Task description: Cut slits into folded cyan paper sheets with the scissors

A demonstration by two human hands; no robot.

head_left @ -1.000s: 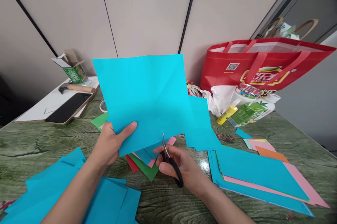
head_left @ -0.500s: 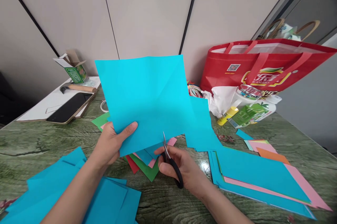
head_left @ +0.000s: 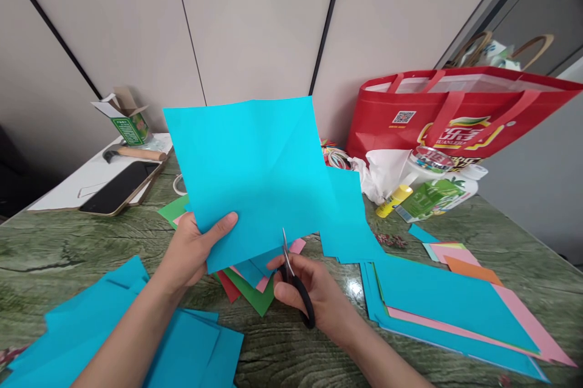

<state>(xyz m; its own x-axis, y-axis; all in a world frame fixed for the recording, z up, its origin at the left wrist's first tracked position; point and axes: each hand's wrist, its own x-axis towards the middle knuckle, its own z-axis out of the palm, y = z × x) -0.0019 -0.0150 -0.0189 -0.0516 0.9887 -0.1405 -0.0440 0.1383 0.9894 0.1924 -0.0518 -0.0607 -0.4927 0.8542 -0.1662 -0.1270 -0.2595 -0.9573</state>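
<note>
A sheet of blue paper (head_left: 250,163) stands raised above the table, its lower left corner pinched in my left hand (head_left: 195,248) with the thumb on the near face. My right hand (head_left: 310,285) is closed round the black handles of a pair of scissors (head_left: 296,282). The blades point up at the sheet's lower edge, right of its middle; whether they have cut into it I cannot tell. Below the sheet lie green paper (head_left: 255,297), red paper (head_left: 228,286) and pink pieces, partly hidden by it.
Blue paper stacks lie at the near left (head_left: 91,321) and the right (head_left: 446,297). Behind stand a red bag (head_left: 410,108), a yellow glue stick (head_left: 394,201) and crumpled white tissue (head_left: 380,172). A phone (head_left: 121,187), a hammer (head_left: 136,152) and a green box (head_left: 130,127) are at the far left.
The sheet's top edge has tilted slightly, its upper right corner shifting a little left. Both hands stay nearly where they were, with the same holds.
</note>
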